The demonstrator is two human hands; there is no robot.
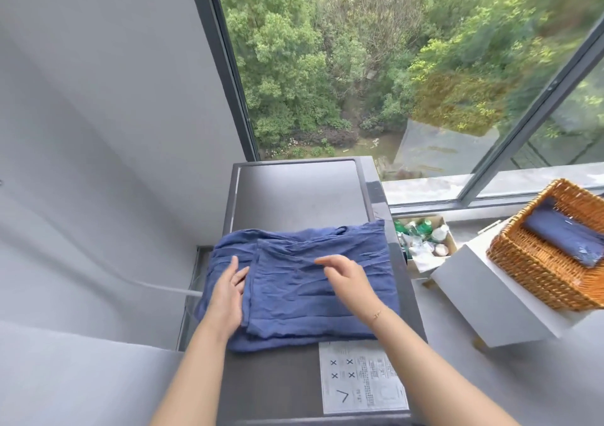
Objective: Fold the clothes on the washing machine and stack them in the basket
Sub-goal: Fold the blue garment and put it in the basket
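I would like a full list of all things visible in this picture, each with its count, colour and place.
Blue garment: one, blue, partly folded, on top of the washing machine.
Washing machine: one, dark grey top, below the window.
Instruction sticker: one, white with black print, near front edge of the machine top.
Wicker basket: one, orange-brown, at right on a white stand.
Folded cloth: one, dark blue, inside the basket.
White stand: one, white, right of the machine.
Cardboard box: one, brown, holding green and white bottles, on the floor between machine and stand.
Window: grey frame, green trees outside.
Left hand: flat on the garment's left part.
Right hand: open, over the garment's middle.
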